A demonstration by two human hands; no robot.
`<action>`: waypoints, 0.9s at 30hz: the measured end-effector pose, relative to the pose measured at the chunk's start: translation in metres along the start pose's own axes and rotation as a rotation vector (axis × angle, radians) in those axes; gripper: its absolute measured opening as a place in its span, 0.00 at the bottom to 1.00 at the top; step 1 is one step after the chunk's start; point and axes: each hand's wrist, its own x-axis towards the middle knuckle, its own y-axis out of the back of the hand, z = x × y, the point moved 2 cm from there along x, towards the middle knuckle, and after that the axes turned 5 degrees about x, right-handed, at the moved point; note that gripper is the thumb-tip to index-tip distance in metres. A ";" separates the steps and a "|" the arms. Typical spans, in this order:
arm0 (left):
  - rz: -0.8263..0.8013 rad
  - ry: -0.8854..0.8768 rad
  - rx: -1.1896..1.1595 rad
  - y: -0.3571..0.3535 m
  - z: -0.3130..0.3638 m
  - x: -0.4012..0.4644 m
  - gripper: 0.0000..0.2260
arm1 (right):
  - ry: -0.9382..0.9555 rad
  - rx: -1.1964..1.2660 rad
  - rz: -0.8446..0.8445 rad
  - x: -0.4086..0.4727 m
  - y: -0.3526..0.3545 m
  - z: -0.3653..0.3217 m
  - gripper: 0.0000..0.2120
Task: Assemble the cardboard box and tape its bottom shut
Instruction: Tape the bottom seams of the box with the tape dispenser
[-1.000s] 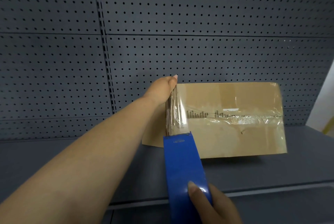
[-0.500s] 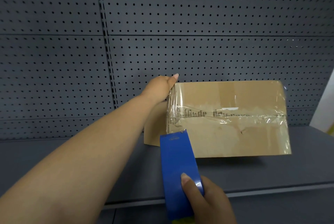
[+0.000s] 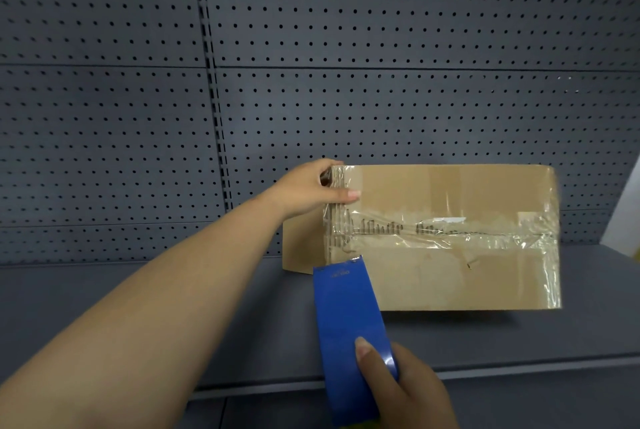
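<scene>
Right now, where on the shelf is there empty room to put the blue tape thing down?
The grey shelf is bare left of the cardboard box, under the left hand and its arm. A bare strip also runs along the front edge below the box, right of the blue tape dispenser. The box's left end is crowded by both hands.

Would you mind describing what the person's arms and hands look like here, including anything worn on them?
Both are bare. The left forearm shows no sleeve along its whole visible length, and the left hand has no glove, ring or watch in view. The right hand is also ungloved, with no visible ring; its wrist is cut off by the frame. The visible nails are short and look unpainted.
</scene>
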 end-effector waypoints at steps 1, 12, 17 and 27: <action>0.030 -0.019 -0.007 -0.002 0.000 -0.001 0.37 | -0.001 -0.011 0.004 0.001 0.000 0.000 0.07; 0.298 -0.577 0.715 -0.024 0.022 -0.024 0.24 | -0.022 -0.026 0.039 0.000 0.004 -0.004 0.09; 0.199 -0.522 1.072 -0.029 0.012 -0.021 0.23 | -0.042 0.068 0.030 -0.003 0.006 -0.011 0.08; 0.147 -0.351 1.062 -0.016 0.015 0.003 0.26 | -0.006 0.300 0.025 -0.007 0.017 -0.032 0.10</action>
